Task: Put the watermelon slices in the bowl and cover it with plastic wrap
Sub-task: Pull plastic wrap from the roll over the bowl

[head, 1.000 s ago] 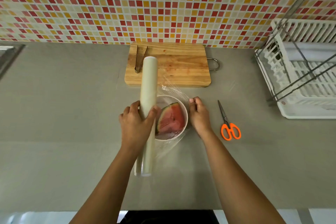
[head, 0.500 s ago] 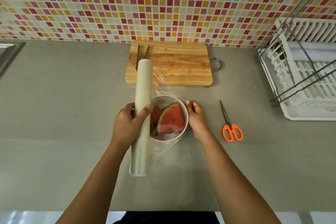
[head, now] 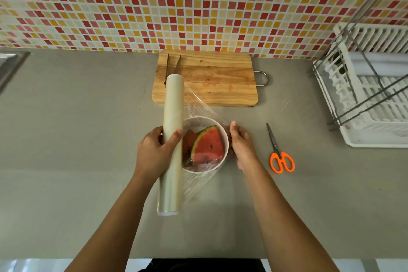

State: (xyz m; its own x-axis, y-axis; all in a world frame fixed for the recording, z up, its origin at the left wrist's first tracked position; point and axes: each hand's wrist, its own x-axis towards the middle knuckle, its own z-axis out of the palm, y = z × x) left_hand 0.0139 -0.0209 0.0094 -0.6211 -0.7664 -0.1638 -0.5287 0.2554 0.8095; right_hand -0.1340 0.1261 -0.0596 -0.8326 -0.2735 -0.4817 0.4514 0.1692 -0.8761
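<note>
A white bowl sits on the grey counter and holds watermelon slices, red flesh up with a green rind. My left hand is shut around a long roll of plastic wrap lying just left of the bowl. A clear sheet of wrap stretches from the roll across the top of the bowl. My right hand presses against the bowl's right side, holding the sheet's edge there.
A wooden cutting board with metal tongs lies behind the bowl. Orange-handled scissors rest to the right. A white dish rack stands at the far right, and a sink edge shows far left.
My left hand has drawn the roll leftward, off the bowl, unrolling more wrap over it. More of the watermelon shows. My right hand stays at the bowl's right side.
</note>
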